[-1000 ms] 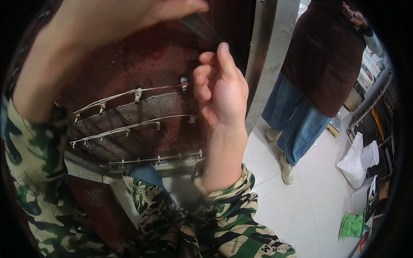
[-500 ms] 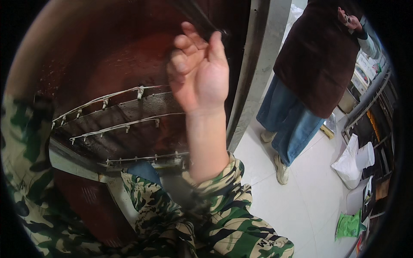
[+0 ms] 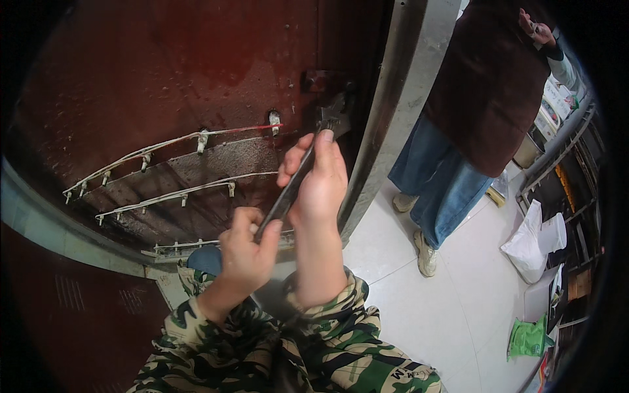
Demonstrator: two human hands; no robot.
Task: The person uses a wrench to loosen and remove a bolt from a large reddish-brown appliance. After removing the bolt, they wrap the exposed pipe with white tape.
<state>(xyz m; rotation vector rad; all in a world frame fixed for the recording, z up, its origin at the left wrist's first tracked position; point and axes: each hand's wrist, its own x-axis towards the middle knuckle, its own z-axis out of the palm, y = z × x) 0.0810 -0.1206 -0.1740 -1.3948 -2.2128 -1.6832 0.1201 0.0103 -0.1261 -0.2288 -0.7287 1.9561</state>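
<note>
A dark red metal door (image 3: 164, 72) fills most of the view, rusty and stained, with pale wires (image 3: 170, 141) clipped across it in three slanting rows. A grey door frame (image 3: 393, 111) runs down its right edge, and beyond that lies a white tiled floor (image 3: 419, 308).

Both hands, in camouflage sleeves (image 3: 308, 347), grip a long dark wrench (image 3: 298, 180) that slants up to the right. The left hand (image 3: 246, 252) is closed in a fist around the lower end of the handle. The right hand (image 3: 318, 180) is wrapped around the handle higher up, fingers curled over it and the thumb laid along its left side. The head of the wrench sits against the door just beside the frame, right under a small dark red plate (image 3: 324, 80) fixed there. Whether its mouth is closed on a bolt cannot be told, as that spot is dark.

Another person in blue jeans (image 3: 439, 183) and a dark maroon top (image 3: 491, 85) stands on the floor to the right, well apart from the hands. Farther right a white bag (image 3: 527, 239) lies near metal shelving (image 3: 576, 190), and a green packet (image 3: 527, 337) lies on the floor below it.
</note>
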